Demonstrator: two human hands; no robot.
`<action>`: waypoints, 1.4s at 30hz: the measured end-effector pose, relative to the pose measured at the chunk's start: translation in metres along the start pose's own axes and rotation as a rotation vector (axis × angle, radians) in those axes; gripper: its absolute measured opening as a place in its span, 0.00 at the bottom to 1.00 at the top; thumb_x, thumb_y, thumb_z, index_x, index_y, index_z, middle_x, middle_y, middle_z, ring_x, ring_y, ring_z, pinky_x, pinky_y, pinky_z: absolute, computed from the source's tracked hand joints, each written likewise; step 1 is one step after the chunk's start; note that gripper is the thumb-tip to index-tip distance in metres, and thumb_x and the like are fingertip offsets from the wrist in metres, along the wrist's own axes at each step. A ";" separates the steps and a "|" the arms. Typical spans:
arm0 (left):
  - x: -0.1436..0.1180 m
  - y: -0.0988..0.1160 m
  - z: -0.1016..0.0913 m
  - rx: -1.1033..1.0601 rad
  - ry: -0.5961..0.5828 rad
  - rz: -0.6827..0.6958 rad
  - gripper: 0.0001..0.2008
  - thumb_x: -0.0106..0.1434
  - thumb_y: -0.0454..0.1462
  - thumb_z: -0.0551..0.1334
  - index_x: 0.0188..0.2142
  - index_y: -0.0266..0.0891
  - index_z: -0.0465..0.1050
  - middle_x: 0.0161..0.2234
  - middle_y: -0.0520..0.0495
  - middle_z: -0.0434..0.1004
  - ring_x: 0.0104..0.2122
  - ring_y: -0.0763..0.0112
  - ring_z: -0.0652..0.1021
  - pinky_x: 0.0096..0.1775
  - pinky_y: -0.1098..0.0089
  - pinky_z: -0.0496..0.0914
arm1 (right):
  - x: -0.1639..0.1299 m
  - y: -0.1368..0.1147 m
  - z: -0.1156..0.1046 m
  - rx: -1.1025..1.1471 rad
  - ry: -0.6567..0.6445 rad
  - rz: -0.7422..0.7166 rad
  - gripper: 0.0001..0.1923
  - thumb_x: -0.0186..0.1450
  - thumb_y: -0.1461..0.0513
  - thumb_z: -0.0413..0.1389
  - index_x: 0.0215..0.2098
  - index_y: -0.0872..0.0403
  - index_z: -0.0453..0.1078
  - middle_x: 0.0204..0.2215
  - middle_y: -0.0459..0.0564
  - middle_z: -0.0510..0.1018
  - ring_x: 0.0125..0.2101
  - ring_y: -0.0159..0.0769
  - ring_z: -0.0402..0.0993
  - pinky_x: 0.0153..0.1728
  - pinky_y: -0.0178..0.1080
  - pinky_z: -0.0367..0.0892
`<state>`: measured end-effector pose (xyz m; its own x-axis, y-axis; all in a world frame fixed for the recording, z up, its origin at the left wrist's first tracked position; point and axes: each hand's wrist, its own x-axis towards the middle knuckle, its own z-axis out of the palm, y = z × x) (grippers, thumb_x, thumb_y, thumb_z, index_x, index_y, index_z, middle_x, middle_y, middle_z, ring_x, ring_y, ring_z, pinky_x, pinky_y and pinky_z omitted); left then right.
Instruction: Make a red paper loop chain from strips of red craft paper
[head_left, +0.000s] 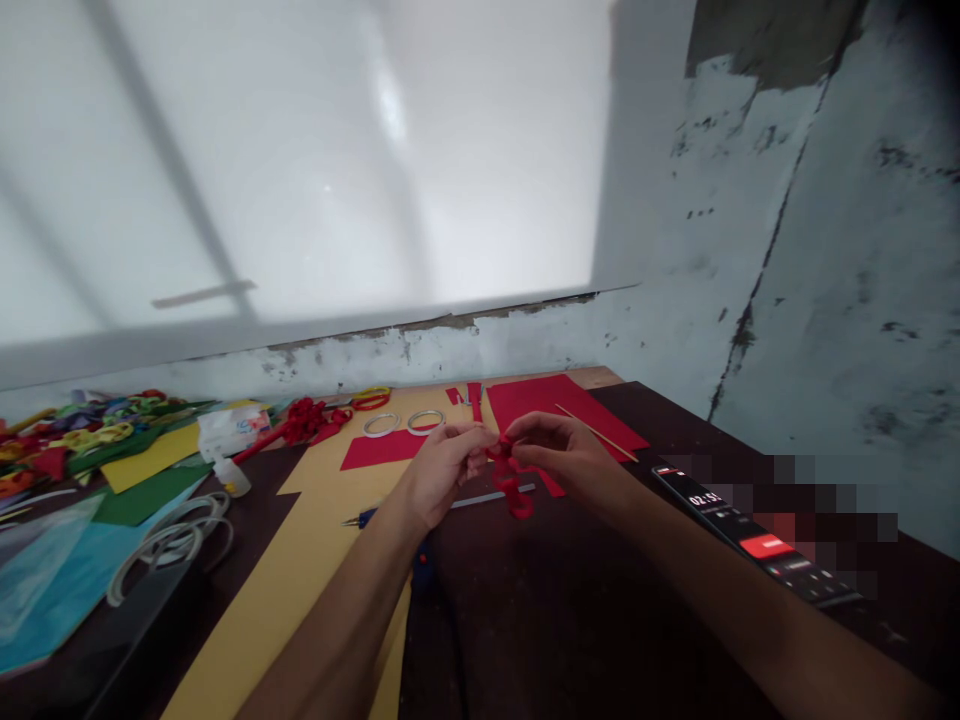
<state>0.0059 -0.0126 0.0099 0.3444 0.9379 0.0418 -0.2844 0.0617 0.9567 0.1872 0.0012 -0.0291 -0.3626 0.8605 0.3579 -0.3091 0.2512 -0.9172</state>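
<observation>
In front of me, over the dark table, both hands meet at a curled red strip (515, 497), which looks like felt or ribbon. My left hand (450, 462) pinches its upper end from the left with thumb and fingers. From the right, my right hand (556, 442) has its thumb and fingertips closed on the same end. The strip's loose loops hang below the fingertips. Behind my left wrist lies a blue glue gun (367, 517), partly hidden by the forearm. A thin pale stick (491, 496) rests on the table just behind the hanging strip.
Behind the hands lie a large red sheet (559, 400) with a thin wooden stick (600, 436), and two pale rings (426, 422). A lit phone (750, 535) lies at right. Left are a red flower (304, 420), small bottle (231, 477), coiled cable (169, 540) and colored sheets (154, 455).
</observation>
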 end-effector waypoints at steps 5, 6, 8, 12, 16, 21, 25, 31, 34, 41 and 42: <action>0.001 0.001 0.000 -0.046 -0.006 -0.021 0.12 0.53 0.39 0.71 0.24 0.33 0.71 0.21 0.55 0.61 0.20 0.82 0.59 0.24 0.77 0.56 | 0.001 -0.001 0.002 0.019 0.033 -0.029 0.13 0.57 0.62 0.67 0.41 0.49 0.76 0.39 0.47 0.79 0.38 0.34 0.76 0.41 0.39 0.70; 0.001 0.001 0.000 -0.059 -0.004 -0.029 0.13 0.53 0.39 0.71 0.24 0.33 0.71 0.21 0.56 0.60 0.20 0.82 0.60 0.24 0.77 0.57 | 0.001 -0.002 0.002 0.002 0.039 -0.030 0.15 0.57 0.61 0.67 0.42 0.49 0.75 0.41 0.48 0.79 0.39 0.35 0.76 0.42 0.40 0.71; 0.001 0.002 0.000 -0.073 0.007 -0.037 0.14 0.53 0.40 0.71 0.24 0.33 0.70 0.21 0.56 0.59 0.20 0.82 0.60 0.24 0.78 0.57 | 0.001 -0.005 0.003 -0.051 0.034 -0.011 0.17 0.57 0.60 0.67 0.44 0.50 0.74 0.43 0.50 0.78 0.42 0.36 0.75 0.43 0.41 0.71; 0.002 0.002 -0.001 -0.077 0.023 -0.022 0.14 0.54 0.41 0.71 0.27 0.33 0.72 0.22 0.56 0.58 0.21 0.83 0.61 0.23 0.79 0.58 | 0.001 -0.005 0.004 -0.076 -0.083 0.092 0.23 0.56 0.60 0.67 0.49 0.51 0.70 0.44 0.52 0.77 0.42 0.37 0.76 0.43 0.41 0.71; 0.004 0.002 -0.003 -0.093 0.064 -0.039 0.16 0.55 0.44 0.70 0.29 0.32 0.74 0.22 0.57 0.58 0.20 0.84 0.61 0.23 0.80 0.60 | 0.001 0.001 0.004 -0.083 -0.145 0.221 0.23 0.56 0.57 0.67 0.47 0.53 0.69 0.40 0.51 0.78 0.38 0.37 0.77 0.40 0.42 0.72; 0.007 0.003 -0.006 -0.137 0.098 -0.064 0.15 0.54 0.44 0.70 0.29 0.33 0.73 0.22 0.57 0.60 0.19 0.84 0.63 0.22 0.80 0.61 | 0.001 0.004 0.004 -0.217 -0.119 0.340 0.18 0.56 0.57 0.67 0.41 0.56 0.71 0.34 0.51 0.79 0.31 0.34 0.75 0.35 0.38 0.69; 0.009 0.003 -0.010 -0.086 0.133 -0.066 0.15 0.51 0.42 0.71 0.28 0.34 0.71 0.21 0.58 0.60 0.19 0.85 0.63 0.21 0.81 0.60 | 0.002 0.003 -0.001 -0.258 -0.112 0.362 0.18 0.56 0.59 0.66 0.42 0.55 0.71 0.35 0.51 0.79 0.32 0.34 0.76 0.35 0.37 0.69; 0.016 0.001 -0.021 0.010 0.230 -0.130 0.17 0.49 0.45 0.71 0.27 0.35 0.69 0.23 0.57 0.61 0.19 0.84 0.64 0.21 0.81 0.61 | 0.005 -0.001 -0.016 -0.320 -0.093 0.379 0.20 0.53 0.64 0.66 0.44 0.54 0.72 0.37 0.50 0.80 0.32 0.33 0.76 0.36 0.37 0.70; 0.020 -0.004 -0.027 0.109 0.269 -0.100 0.18 0.49 0.46 0.71 0.27 0.36 0.68 0.23 0.57 0.61 0.19 0.83 0.65 0.21 0.80 0.60 | 0.007 -0.002 -0.024 -0.296 -0.081 0.336 0.20 0.51 0.66 0.66 0.43 0.54 0.73 0.38 0.51 0.81 0.36 0.36 0.77 0.40 0.40 0.70; 0.033 -0.017 -0.047 0.605 0.315 0.076 0.21 0.57 0.53 0.61 0.29 0.36 0.74 0.23 0.53 0.67 0.20 0.77 0.67 0.23 0.75 0.60 | 0.012 -0.009 -0.038 -0.446 0.057 0.317 0.13 0.57 0.64 0.60 0.41 0.54 0.75 0.37 0.51 0.82 0.38 0.37 0.78 0.36 0.37 0.69; 0.034 -0.018 -0.050 0.650 0.326 0.089 0.21 0.57 0.53 0.61 0.29 0.36 0.75 0.23 0.52 0.68 0.20 0.76 0.68 0.23 0.74 0.60 | 0.013 -0.009 -0.039 -0.480 0.075 0.315 0.12 0.57 0.64 0.60 0.40 0.54 0.75 0.36 0.52 0.82 0.37 0.37 0.77 0.35 0.36 0.69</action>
<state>-0.0217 0.0349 -0.0207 0.0321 0.9901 0.1369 0.3245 -0.1398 0.9355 0.2198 0.0271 -0.0229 -0.3038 0.9510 0.0576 0.2435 0.1360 -0.9603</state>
